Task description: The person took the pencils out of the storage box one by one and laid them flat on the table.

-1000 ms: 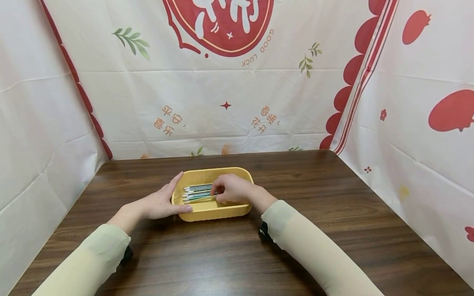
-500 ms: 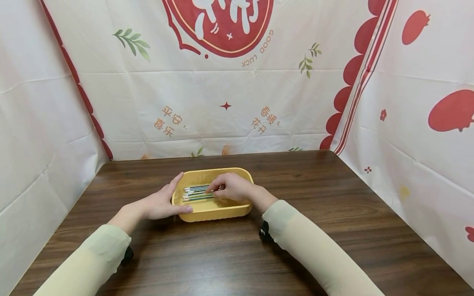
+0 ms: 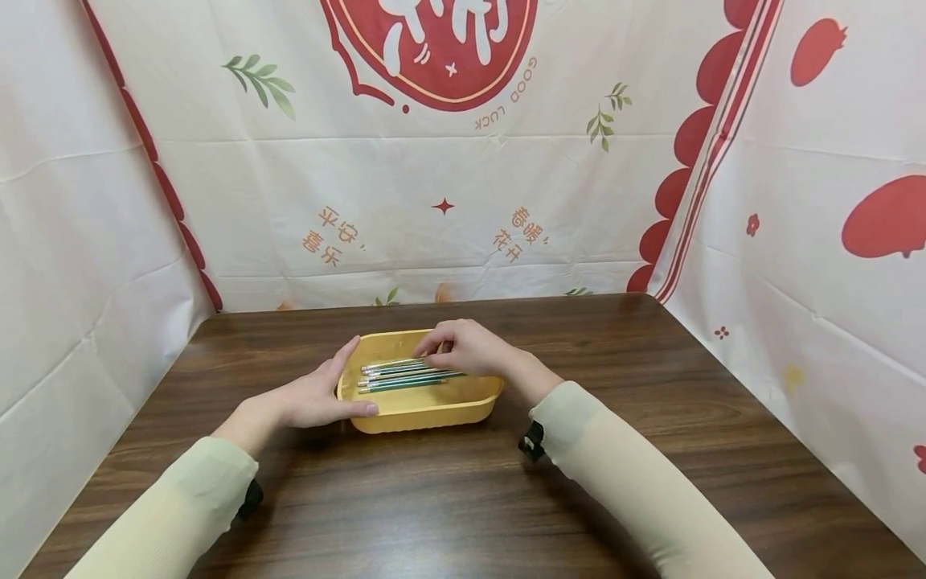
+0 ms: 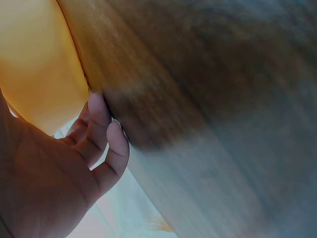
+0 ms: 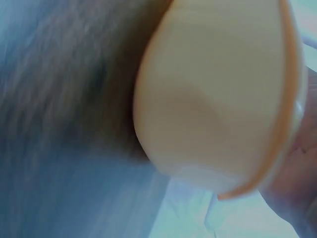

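A yellow plastic bin [image 3: 434, 418] stands on the wooden table, with several pencils [image 3: 401, 386] lying lengthwise in it, eraser ends to the left. My left hand [image 3: 314, 396] holds the bin's left end, thumb over the front rim and index finger at the back corner. In the left wrist view, bent fingers of that hand [image 4: 54, 168] lie beside the bin's wall [image 4: 39, 59]. Over the bin, my right hand [image 3: 470, 347] pinches a pencil [image 3: 391, 364] between thumb and fingers. Its far end is hidden by the hand. The bin's outer wall [image 5: 208, 89] fills the right wrist view's middle.
The dark wooden table [image 3: 405, 507] extends around the bin on all sides. White printed cloth [image 3: 434, 169] hangs behind the table and along both sides. A black strap [image 3: 531, 441] sits under the right wrist.
My right hand has shifted right and up from inside the bin, with a pencil between its fingers, uncovering more of the pencils. My left hand keeps its place on the bin.
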### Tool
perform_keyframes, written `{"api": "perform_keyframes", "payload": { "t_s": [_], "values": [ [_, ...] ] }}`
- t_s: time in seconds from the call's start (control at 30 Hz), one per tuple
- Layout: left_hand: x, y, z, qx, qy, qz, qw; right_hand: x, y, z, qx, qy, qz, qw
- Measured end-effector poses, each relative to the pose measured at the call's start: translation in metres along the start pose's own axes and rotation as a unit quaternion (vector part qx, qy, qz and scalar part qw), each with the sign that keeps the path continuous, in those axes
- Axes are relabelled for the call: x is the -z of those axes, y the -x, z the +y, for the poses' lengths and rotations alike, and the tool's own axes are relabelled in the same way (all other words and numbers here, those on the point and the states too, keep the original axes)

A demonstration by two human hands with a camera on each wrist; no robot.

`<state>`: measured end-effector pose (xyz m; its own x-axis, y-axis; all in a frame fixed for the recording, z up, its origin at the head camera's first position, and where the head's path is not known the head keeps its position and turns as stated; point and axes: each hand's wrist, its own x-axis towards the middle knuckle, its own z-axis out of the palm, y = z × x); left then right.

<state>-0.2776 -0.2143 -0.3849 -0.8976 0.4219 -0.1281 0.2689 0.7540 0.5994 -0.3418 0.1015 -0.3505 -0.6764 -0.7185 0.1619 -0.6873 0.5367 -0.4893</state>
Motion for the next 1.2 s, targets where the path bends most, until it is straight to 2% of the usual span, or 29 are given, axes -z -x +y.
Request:
{"api": "perform_keyframes", "payload": {
  "t_s": [0.23, 0.53, 0.83, 1.03, 1.2],
  "values": [
    [0.001, 0.0, 0.0, 0.0, -0.003, 0.002, 1.0, 0.027, 0.02, 0.008, -0.03, -0.014, 0.032, 0.999],
    [0.001, 0.0, -0.003, 0.001, -0.011, 0.006, 0.9999, 0.052, 0.049, 0.036, -0.065, -0.004, 0.073, 0.995],
    [0.001, 0.0, -0.003, 0.0, -0.008, 0.003, 1.0, 0.072, 0.073, 0.072, -0.089, -0.006, 0.11, 0.99],
    [0.0, -0.001, -0.002, 0.006, -0.007, 0.0, 1.0, 0.083, 0.09, 0.097, -0.126, 0.001, 0.128, 0.984],
    [0.001, 0.0, -0.003, 0.006, -0.007, 0.0, 1.0, 0.089, 0.098, 0.115, -0.165, -0.008, 0.128, 0.978]
  ]
}}
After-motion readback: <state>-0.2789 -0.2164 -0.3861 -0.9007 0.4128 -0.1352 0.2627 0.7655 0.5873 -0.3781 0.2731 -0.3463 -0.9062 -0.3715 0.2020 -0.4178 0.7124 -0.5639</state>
